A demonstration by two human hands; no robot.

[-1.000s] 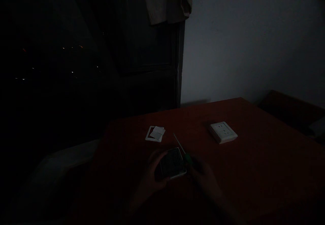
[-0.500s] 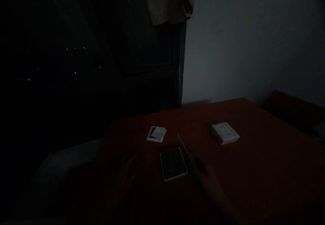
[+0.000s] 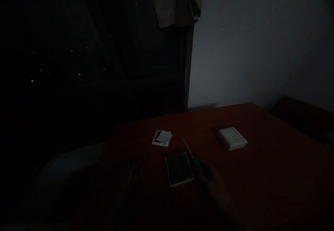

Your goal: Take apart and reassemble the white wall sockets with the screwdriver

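Dim light barely picks out a reddish desk point(image 3: 271, 161), with a pale wall point(image 3: 261, 43) behind it and a dark window point(image 3: 65, 32) to the left, where small lights show; some cloth point(image 3: 177, 5) hangs at the top. On the near part of the desk lies a dark-faced square box point(image 3: 180, 169) with a white rim, between the two hands. Just to its right, the right hand point(image 3: 215, 185) has its fingers wrapped around a green-handled screwdriver point(image 3: 195, 161), the shaft slanting away to the far left. The left hand point(image 3: 130, 174) is apart from the box, on its left, too dark to tell whether its fingers are spread or curled. Beyond the box, white flat pieces point(image 3: 164, 137) overlap a white frame point(image 3: 159, 144); farther right sits a white socket point(image 3: 232, 138), face up.
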